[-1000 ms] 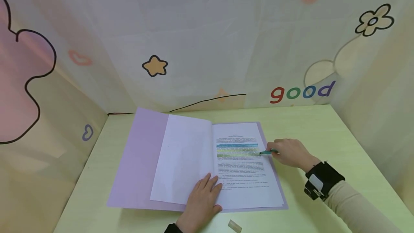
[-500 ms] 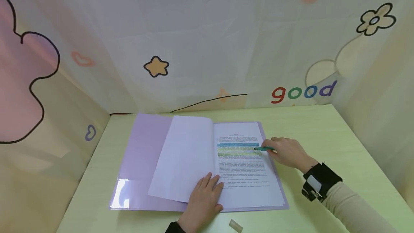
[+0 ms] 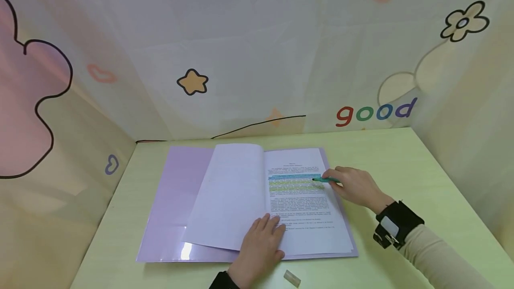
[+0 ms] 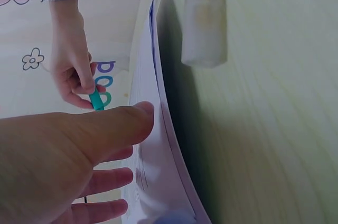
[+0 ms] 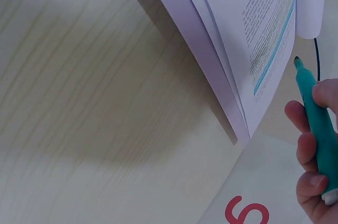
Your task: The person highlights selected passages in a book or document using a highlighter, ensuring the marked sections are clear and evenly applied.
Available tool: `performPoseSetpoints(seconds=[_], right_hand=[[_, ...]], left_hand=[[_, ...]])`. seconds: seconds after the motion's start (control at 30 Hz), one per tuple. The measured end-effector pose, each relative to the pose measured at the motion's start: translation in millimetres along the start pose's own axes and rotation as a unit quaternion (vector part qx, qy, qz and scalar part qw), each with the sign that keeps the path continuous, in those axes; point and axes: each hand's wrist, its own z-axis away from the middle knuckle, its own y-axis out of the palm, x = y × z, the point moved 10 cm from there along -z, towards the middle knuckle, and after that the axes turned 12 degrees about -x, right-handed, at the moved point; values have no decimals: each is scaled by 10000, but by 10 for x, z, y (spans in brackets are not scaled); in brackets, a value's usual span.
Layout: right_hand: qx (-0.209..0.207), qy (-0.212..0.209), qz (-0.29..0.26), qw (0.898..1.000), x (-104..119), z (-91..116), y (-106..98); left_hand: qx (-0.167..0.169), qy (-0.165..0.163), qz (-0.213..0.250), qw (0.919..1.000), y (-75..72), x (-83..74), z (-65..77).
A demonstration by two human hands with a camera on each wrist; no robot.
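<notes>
Right hand (image 3: pixel 355 185) grips teal marker (image 3: pixel 327 179), left hand (image 3: pixel 261 242) lies, fingers extended, on open folder (image 3: pixel 166 204) near translucent cylinder (image 3: pixel 292 278), and backdrop (image 3: pixel 245 61) beyond far edge of tabletop (image 3: pixel 401 168) reads “good”.

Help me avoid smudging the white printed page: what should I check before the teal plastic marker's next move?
1. Teal plastic marker gripped by the right hand: ok.
2. Dark marker tip uncapped: ok.
3. Tip lifted off the white printed page: cannot tell.
4. Left hand clear of the blue and yellow-green highlighted lines: ok, it rests lower down.
5. Blank white page flat: not ok, it bows near the fold.
6. Small translucent cylinder clear of the lilac plastic folder: ok.
</notes>
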Motion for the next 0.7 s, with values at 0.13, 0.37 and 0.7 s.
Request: performPoseSetpoints(seconds=[0.13, 0.37, 0.7], right_hand=[[-76, -4, -17, 10000, 8, -4, -7], [-116, 12, -88, 9999, 31, 0, -4], [-42, 65, -111, 9999, 67, 13, 18]], left_hand=[[-161, 86, -48, 9998, -12, -79, -75], [-171, 380, -321, 9986, 41, -285, -171], [-132, 543, -419, 9976, 132, -438, -272]])
